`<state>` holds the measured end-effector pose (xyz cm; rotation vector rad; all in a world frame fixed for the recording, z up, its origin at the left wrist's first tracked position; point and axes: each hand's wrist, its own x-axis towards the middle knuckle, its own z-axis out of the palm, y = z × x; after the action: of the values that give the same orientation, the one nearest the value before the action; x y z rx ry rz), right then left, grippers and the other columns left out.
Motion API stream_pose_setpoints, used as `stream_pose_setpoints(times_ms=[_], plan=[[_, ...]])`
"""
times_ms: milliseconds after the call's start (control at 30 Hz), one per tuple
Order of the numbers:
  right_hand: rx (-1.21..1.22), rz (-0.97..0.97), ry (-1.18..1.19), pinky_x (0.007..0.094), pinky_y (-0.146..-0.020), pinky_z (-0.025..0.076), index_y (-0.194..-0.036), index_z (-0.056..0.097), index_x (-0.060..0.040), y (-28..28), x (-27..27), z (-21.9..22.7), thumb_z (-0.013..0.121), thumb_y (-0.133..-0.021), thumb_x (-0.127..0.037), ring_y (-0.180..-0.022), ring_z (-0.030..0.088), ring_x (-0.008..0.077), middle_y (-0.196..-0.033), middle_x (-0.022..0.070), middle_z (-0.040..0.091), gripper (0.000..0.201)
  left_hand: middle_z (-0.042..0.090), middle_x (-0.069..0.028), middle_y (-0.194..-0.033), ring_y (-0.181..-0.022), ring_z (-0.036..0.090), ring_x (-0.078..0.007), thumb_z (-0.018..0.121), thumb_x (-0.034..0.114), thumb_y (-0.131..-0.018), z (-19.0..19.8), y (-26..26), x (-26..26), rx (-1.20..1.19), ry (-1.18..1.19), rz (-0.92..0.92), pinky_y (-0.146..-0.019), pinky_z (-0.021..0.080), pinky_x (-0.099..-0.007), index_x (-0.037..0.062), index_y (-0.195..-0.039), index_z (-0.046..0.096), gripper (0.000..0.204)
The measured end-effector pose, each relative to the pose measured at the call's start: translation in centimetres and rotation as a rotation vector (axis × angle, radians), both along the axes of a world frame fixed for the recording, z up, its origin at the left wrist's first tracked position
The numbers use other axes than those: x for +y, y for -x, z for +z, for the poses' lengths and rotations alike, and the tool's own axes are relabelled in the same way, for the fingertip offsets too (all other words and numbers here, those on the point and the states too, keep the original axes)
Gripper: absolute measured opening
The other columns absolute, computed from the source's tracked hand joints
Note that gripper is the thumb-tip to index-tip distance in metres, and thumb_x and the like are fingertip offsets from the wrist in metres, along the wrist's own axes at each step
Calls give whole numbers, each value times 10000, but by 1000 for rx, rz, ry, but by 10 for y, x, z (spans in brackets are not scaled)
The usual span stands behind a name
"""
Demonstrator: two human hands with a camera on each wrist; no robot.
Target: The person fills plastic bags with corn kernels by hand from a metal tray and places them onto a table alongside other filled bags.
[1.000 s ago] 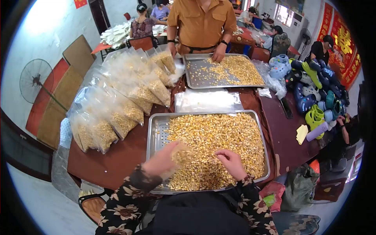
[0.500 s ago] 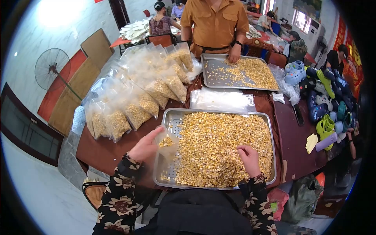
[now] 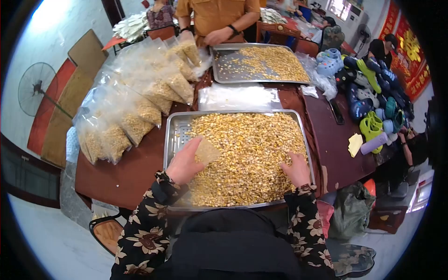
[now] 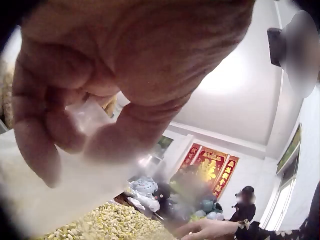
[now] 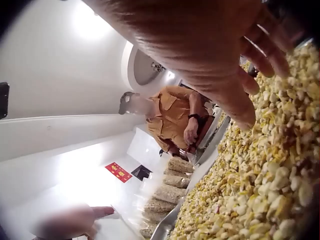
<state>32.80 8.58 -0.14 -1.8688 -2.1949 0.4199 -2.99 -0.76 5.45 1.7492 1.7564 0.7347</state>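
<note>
A metal tray (image 3: 182, 132) heaped with yellow corn kernels (image 3: 247, 154) lies before me. Over its left part my left hand (image 3: 185, 161) pinches a small translucent plastic bag (image 3: 206, 151) between thumb and fingers. In the left wrist view the bag (image 4: 65, 187) hangs as a cloudy sheet, with kernels (image 4: 110, 222) below it. At the tray's right side my right hand (image 3: 297, 171) is held with its fingers apart, low over the kernels. The right wrist view has that hand's (image 5: 225, 60) fingers extended close above the heap, holding nothing.
Several filled clear bags (image 3: 135, 107) stand at the left. Behind the tray lies a stack of flat plastic bags (image 3: 238, 97). A second kernel tray (image 3: 228, 74) is farther back, before a person in an orange-brown shirt (image 3: 217, 16). Rubber clogs (image 3: 371, 126) and a phone (image 3: 336, 112) are at right.
My left hand has swung with the bag from the tray's left edge back over the kernels. My right hand's fingers have spread from a pinch. The other person's hand has left their kernels.
</note>
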Motion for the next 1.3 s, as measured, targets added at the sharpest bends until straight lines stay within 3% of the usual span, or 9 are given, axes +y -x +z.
stream_pose_setpoints(times_ms=[167,300,600,733,800,1067,1133,1267,1300], plan=[[54,73,-32,450,-756,475,-1147,542,-63,26,-10,-11,717,-737,-360,-914,567,379,-1071,188,498,536,431,-192,-1331,-1133,501,-372,644,187,-743,-18,-19,7,144,-15,-15,-921,438,-406,19,-1328,366,669],[58,108,92,441,-779,476,-1128,554,-89,60,-24,-1,712,-751,-350,-924,574,367,-1060,173,508,485,417,-221,-1320,-1188,445,-376,638,193,-735,-3,-32,6,88,86,-3,-973,398,-383,0,-1319,356,677],[315,220,-32,440,-688,476,-920,587,-32,67,-9,-33,643,-765,-134,-801,574,363,-884,175,566,193,365,-133,-1371,-947,590,-377,665,224,-701,-15,-35,4,267,81,-56,-785,493,-445,41,-1356,298,773],[540,139,145,357,-673,468,-875,609,1,74,-2,-16,625,-767,-118,-744,592,250,-808,136,624,161,354,-131,-1384,-1002,572,-367,676,244,-701,-14,-33,1,259,79,-55,-804,486,-445,49,-1361,295,786],[674,114,279,294,-671,458,-928,624,-4,84,-1,3,635,-776,-147,-698,566,149,-806,90,632,209,319,-169,-1409,-1171,468,-367,680,267,-706,-14,-29,2,186,126,-96,-916,443,-413,40,-1385,271,825],[776,372,267,296,-695,483,-967,639,-7,154,-19,52,643,-803,-162,-764,613,148,-831,89,646,226,348,-153,-1381,-1141,488,-355,687,232,-690,-6,-25,4,149,103,-92,-886,453,-416,52,-1377,276,821],[866,310,605,307,-713,493,-1017,647,-23,165,-27,66,639,-821,-175,-779,626,202,-872,123,653,248,342,-174,-1384,-1183,452,-371,676,230,-698,-4,-24,4,101,146,-95,-935,433,-396,39,-1385,271,820],[768,430,265,309,-724,494,-1049,644,-27,158,-17,51,623,-838,-180,-810,633,247,-922,152,655,261,359,-176,-1370,-1185,452,-367,665,222,-701,-6,-21,3,77,144,-90,-937,431,-391,40,-1377,282,797],[686,401,191,290,-682,498,-1070,641,-32,150,-8,48,643,-830,-176,-776,633,196,-920,127,658,280,364,-177,-1366,-1186,451,-367,659,221,-705,-6,-20,2,78,128,-94,-937,430,-391,42,-1374,284,788]])
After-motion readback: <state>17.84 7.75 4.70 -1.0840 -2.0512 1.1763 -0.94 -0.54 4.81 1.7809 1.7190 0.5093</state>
